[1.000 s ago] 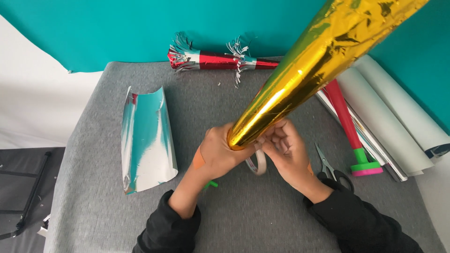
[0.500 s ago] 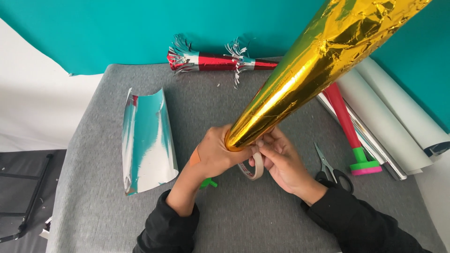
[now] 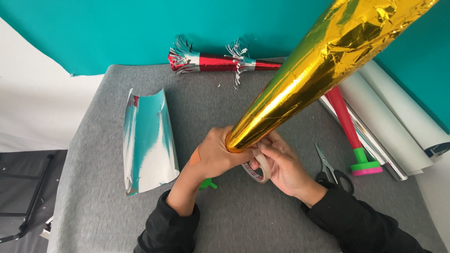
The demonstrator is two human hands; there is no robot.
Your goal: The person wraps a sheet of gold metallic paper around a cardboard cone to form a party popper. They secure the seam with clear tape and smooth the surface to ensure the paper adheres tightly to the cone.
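While a curled silver sheet (image 3: 149,140) lies by the table's (image 3: 93,211) left edge, the left hand (image 3: 216,154) is clamped around the gold cone's (image 3: 318,70) narrow tip at mid-table. Touching it, the right hand (image 3: 281,164) pinches a tape roll (image 3: 259,169). Scissors (image 3: 330,168) lie near the right edge, beside a red horn (image 3: 349,131) and white rolls (image 3: 398,126).

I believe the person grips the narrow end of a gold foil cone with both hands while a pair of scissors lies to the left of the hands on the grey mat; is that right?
Not quite: the head view shows the scissors to the right of the hands, by the right hand. The rest holds: the left hand and right hand grip the narrow end of the gold foil cone over the grey mat.
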